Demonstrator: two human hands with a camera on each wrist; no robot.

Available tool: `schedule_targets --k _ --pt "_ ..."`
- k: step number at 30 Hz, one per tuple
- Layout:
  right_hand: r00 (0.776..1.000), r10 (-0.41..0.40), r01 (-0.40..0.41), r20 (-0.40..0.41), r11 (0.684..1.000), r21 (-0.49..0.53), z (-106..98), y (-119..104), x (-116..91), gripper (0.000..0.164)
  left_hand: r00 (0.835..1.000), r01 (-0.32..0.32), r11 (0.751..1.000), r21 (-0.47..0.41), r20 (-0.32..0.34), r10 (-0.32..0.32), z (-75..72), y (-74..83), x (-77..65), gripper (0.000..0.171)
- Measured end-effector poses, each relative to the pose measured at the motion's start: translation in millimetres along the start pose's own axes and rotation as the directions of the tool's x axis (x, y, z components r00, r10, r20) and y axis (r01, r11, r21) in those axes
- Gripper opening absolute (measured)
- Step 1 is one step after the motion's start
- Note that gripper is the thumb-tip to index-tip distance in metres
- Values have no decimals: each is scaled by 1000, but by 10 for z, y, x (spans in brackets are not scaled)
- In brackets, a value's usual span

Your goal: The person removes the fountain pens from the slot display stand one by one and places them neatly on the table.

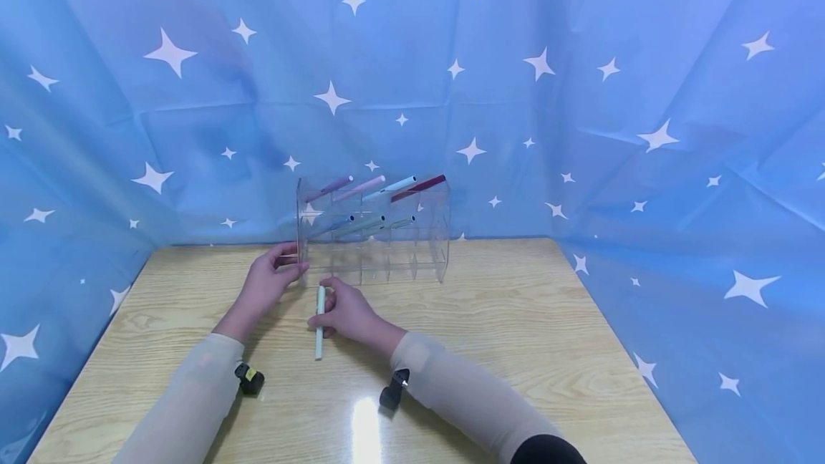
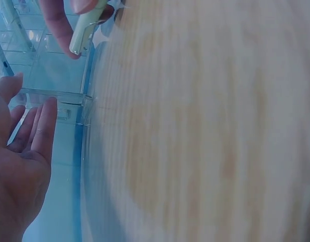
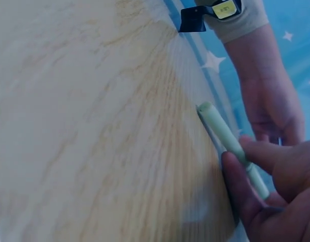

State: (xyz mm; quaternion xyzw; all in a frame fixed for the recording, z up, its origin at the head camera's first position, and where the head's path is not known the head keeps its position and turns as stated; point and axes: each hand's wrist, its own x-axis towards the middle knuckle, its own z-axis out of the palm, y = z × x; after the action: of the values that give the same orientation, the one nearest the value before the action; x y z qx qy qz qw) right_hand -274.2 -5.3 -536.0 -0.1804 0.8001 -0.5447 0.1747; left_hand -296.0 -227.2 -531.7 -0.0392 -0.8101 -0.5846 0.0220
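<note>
Head view. Nearest the lens: left sleeve [image 1: 183, 403] and right sleeve [image 1: 470, 389], each running forward to its hand. A small black wrist camera sits on each, one behind the left hand [image 1: 266, 279], one behind the right hand [image 1: 351, 313]. Black band [image 1: 548, 450] farther back along the right arm. Right hand pinches a pale green pen [image 1: 320, 322] between thumb and fingers; the pen points away from the body, just in front of the clear rack [image 1: 374, 268] and to the right of the left hand. Left hand holds the rack's left end panel [image 1: 298, 220], thumb on one side, fingers on the other; firmness cannot be told. Beyond the right hand, upper row of the rack, left to right: purple pen [image 1: 330, 186], pink pen [image 1: 361, 187], light blue pen [image 1: 389, 187], dark red pen [image 1: 419, 187]. Lower row: three pens [image 1: 357, 226]. Wooden table [image 1: 515, 335] under both hands; blue star-printed cloth [image 1: 412, 41] behind them.

Left wrist view. Left hand close to the lens, fingers extended and side by side, thumb apart across the panel. Right hand's fingers are partly in frame beside the rack, one end of the green pen between them.

Right wrist view. Right hand's thumb and fingers pinch the pen near its middle, both ends projecting. Contact between pen and table cannot be told. Left hand lies beyond it, fingers mostly hidden.
</note>
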Motion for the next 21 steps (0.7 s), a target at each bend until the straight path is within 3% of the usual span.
schedule_targets --k 21 --pt "999 40 -42 -28 994 -105 50 -28 3 80 1000 -10 1000 -7 2 10 -8 -30 24 58"
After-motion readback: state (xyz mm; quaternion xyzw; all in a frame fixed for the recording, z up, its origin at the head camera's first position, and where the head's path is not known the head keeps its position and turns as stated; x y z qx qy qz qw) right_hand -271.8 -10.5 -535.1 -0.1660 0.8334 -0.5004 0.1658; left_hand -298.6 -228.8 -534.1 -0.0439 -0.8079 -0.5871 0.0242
